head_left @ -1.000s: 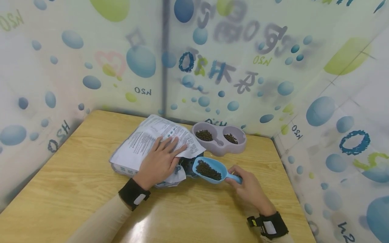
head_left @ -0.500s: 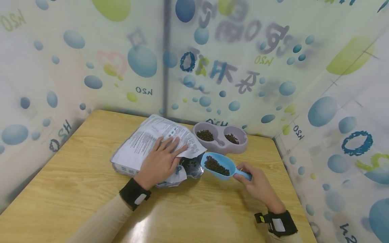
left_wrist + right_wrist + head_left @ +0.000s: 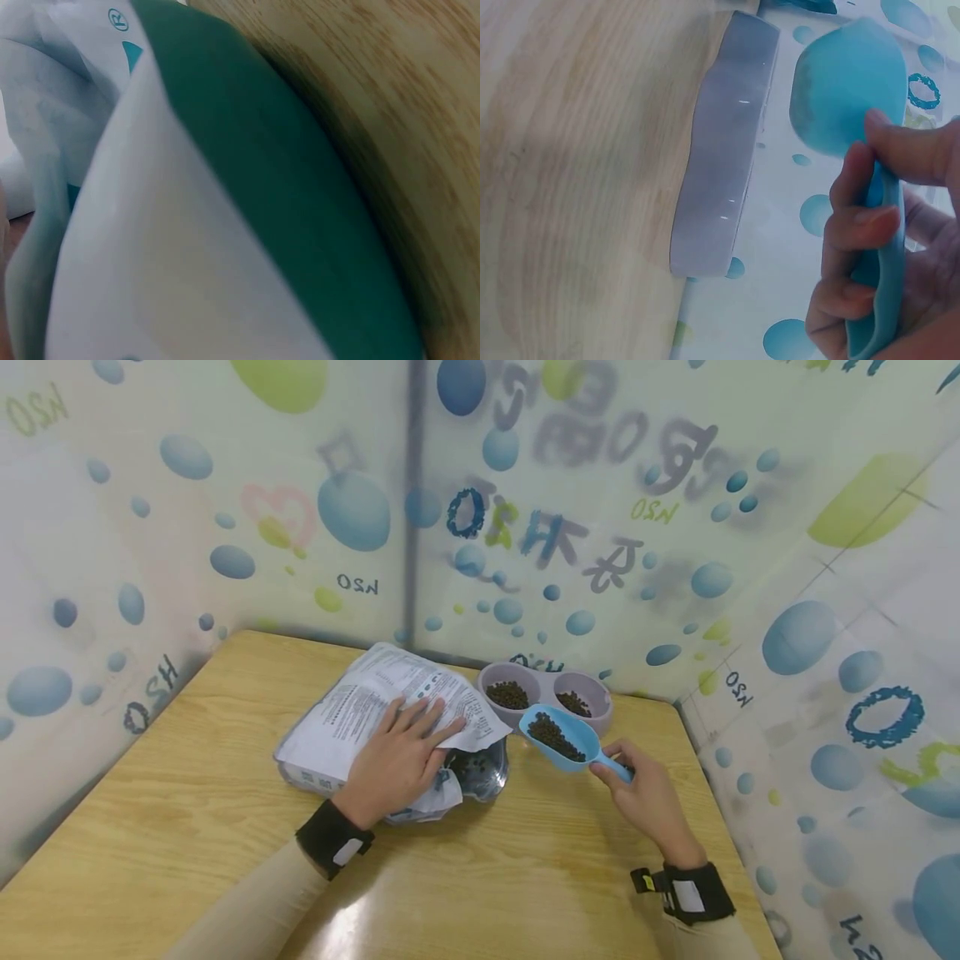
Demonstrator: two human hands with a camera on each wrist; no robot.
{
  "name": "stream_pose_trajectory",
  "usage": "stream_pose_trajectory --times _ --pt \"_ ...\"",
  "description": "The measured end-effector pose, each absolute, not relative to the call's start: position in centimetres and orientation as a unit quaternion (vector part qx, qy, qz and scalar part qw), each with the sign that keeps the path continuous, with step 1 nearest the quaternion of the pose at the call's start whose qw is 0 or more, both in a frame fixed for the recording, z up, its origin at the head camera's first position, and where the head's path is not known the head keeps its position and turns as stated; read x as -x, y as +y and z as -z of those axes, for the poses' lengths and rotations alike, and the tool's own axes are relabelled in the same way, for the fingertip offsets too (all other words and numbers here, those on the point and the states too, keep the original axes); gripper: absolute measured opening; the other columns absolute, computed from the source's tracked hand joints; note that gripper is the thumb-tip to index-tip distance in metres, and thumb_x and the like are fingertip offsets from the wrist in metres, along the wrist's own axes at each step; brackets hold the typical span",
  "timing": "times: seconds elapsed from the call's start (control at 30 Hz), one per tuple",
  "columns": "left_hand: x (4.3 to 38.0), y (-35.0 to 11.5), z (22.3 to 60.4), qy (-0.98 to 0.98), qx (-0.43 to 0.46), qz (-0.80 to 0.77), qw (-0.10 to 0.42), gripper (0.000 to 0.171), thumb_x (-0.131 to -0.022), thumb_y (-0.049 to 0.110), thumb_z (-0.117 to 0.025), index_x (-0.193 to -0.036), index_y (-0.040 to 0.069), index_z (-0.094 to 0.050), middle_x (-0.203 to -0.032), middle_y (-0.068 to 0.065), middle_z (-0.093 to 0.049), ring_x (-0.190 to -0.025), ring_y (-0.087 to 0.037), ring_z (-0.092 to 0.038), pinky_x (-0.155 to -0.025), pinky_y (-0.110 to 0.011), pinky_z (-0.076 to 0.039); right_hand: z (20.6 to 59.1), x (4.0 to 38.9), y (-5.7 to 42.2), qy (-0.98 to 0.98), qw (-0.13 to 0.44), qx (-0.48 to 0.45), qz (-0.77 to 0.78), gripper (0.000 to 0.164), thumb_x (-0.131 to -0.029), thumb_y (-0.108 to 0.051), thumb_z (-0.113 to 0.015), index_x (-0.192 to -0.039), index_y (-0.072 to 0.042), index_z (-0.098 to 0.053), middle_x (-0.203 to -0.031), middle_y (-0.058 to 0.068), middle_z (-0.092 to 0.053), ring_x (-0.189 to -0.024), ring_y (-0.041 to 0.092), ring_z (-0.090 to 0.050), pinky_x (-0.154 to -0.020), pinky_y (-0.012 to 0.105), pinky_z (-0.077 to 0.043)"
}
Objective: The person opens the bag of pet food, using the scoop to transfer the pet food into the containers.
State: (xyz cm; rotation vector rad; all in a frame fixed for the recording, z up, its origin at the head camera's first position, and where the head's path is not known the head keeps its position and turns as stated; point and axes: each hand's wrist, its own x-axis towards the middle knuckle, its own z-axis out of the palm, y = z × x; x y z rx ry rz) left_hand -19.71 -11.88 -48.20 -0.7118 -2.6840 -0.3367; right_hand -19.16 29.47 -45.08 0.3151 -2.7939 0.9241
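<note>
My left hand lies with spread fingers on top of a white printed bag, which rests on its side. The bag's torn mouth faces right and shows a shiny lining with brown kibble inside. In the left wrist view the bag's white and green side fills most of the picture. My right hand grips the handle of a blue scoop loaded with kibble. The scoop is held up above the table, and its tip overlaps the front of a grey double bowl in the head view. Both bowl compartments contain kibble.
The wooden table carries the bag at centre left and the bowl near the back edge. Behind it and along both sides stand walls with a bubble print. In the right wrist view the bowl's outer side shows beyond the table surface.
My right hand has carried the loaded scoop away from the bag's mouth, to the right and back toward the double bowl. The left hand has stayed on the bag.
</note>
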Motion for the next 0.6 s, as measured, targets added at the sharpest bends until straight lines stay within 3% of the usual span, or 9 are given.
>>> stream_pose_trajectory --times 0.37,0.6 --pt "19.7 -11.8 48.0 -0.947 0.251 0.115 0.164 0.053 -0.122 0.036 -0.046 -0.173 0.029 -0.059 -0.183 -0.016 -0.052 -0.173 -0.043 -0.046 -0.146 -0.068 -0.026 43.7 20.2 30.3 -0.951 0.122 -0.057 -0.279 0.023 -0.11 -0.028 -0.084 -0.116 -0.007 -0.077 -0.088 0.013 -0.077 -0.066 0.019 -0.057 -0.058 0.031 -0.044" --pt "19.5 -11.8 48.0 -0.946 0.252 0.118 0.165 0.052 -0.122 0.035 -0.048 -0.172 0.028 -0.061 -0.182 -0.017 -0.052 -0.172 -0.045 -0.047 -0.145 -0.07 -0.026 43.0 21.4 30.5 -0.966 0.129 -0.021 -0.224 0.03 -0.112 -0.038 -0.08 -0.118 -0.009 -0.075 -0.09 0.013 -0.078 -0.065 0.019 -0.059 -0.054 0.034 -0.042"
